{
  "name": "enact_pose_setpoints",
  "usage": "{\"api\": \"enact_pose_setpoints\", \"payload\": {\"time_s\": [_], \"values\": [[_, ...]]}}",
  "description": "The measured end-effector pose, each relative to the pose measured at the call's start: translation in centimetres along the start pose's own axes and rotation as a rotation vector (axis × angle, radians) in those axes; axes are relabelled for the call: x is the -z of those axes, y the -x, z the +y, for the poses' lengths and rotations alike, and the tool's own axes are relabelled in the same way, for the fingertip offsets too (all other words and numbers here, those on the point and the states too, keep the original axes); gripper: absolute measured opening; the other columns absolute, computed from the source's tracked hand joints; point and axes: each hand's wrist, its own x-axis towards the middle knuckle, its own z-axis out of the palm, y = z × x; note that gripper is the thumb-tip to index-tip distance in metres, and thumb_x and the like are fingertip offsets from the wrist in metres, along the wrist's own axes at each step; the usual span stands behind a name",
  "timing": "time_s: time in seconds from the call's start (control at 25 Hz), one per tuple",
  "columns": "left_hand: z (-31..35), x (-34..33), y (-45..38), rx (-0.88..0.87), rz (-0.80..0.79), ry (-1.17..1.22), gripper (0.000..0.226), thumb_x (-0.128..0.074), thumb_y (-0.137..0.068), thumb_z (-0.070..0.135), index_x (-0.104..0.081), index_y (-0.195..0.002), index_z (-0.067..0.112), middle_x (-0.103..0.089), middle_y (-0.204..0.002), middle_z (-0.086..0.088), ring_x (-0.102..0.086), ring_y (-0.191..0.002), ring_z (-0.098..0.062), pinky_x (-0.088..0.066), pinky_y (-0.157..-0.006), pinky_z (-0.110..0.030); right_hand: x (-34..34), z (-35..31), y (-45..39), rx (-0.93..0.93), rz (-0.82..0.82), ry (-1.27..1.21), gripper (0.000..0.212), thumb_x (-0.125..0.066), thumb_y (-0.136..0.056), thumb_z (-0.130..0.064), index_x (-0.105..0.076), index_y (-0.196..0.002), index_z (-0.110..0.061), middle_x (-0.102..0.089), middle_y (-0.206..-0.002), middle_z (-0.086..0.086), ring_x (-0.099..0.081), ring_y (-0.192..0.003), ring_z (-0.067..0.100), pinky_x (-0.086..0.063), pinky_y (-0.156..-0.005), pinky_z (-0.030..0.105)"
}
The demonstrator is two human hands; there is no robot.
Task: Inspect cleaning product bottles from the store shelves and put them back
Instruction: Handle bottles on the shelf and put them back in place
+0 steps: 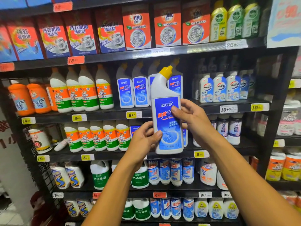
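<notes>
A white toilet-cleaner bottle (166, 118) with a blue label and an angled yellow cap is held upright in front of the shelves, label toward me. My left hand (143, 141) grips its lower left side, thumb on the label. My right hand (190, 118) holds its right side higher up, thumb across the label's red lettering. Matching blue-label bottles (132, 90) stand in a row on the shelf (101, 115) behind it, with a gap right behind the held bottle.
Orange-and-green Mr Muscle bottles (81, 93) stand left of that row, Walch bottles (219, 88) to the right. Boxed cleaners (138, 30) fill the shelf above. Lower shelves hold green-label jugs (101, 175) and more blue bottles (171, 172). A second rack (288, 168) stands at right.
</notes>
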Motion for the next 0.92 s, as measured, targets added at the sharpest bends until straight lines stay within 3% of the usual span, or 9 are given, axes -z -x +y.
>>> {"api": "enact_pose_setpoints", "payload": {"time_s": [0.12,0.36,0.6,0.8,0.92], "values": [[-0.2,0.0,-0.4,-0.052,0.028,-0.011,0.028,-0.059,-0.093,-0.001,-0.059,-0.114,0.018,-0.077,-0.098,0.009,-0.073,-0.092,-0.009,-0.057,-0.065,-0.020,-0.1,-0.1,0.0,0.030,-0.035,-0.039,0.037,-0.068,-0.080,-0.029,-0.060,-0.116,-0.024,-0.077,-0.102,-0.005,-0.073,-0.097,0.011,-0.057,-0.070,0.022],[-0.4,0.1,-0.8,-0.109,0.116,-0.041,0.040,-0.060,-0.091,-0.005,-0.056,-0.128,0.011,-0.073,-0.109,0.005,-0.071,-0.097,-0.005,-0.056,-0.071,-0.019,0.7,0.3,0.0,0.021,-0.129,-0.029,0.046,-0.068,-0.082,-0.030,-0.057,-0.126,-0.025,-0.074,-0.114,-0.003,-0.069,-0.108,0.013,-0.057,-0.076,0.022],[-0.2,-0.3,-0.9,-0.111,0.068,-0.039,0.038,-0.060,-0.091,-0.004,-0.057,-0.126,0.012,-0.073,-0.106,0.008,-0.071,-0.096,-0.003,-0.056,-0.071,-0.018,0.9,0.1,-0.2,0.054,-0.122,-0.006,0.044,-0.074,-0.078,-0.024,-0.062,-0.119,-0.020,-0.075,-0.111,0.001,-0.071,-0.104,0.017,-0.058,-0.076,0.024],[-0.3,-0.1,-0.5,-0.067,-0.093,0.001,0.053,-0.071,-0.082,0.021,-0.051,-0.132,0.021,-0.070,-0.121,0.000,-0.068,-0.110,-0.015,-0.057,-0.084,-0.026,0.7,-0.6,-0.2,0.059,-0.047,-0.026,0.040,-0.079,-0.070,-0.025,-0.069,-0.107,-0.015,-0.077,-0.101,0.004,-0.075,-0.093,0.018,-0.057,-0.067,0.022],[-0.7,-0.1,0.0,-0.030,-0.115,-0.023,0.056,-0.074,-0.078,0.024,-0.052,-0.129,0.022,-0.071,-0.119,0.000,-0.069,-0.109,-0.017,-0.059,-0.083,-0.029,0.3,-0.5,0.0,0.063,-0.004,-0.027,0.036,-0.081,-0.067,-0.026,-0.070,-0.101,-0.016,-0.078,-0.097,0.003,-0.075,-0.089,0.017,-0.057,-0.064,0.020]]}}
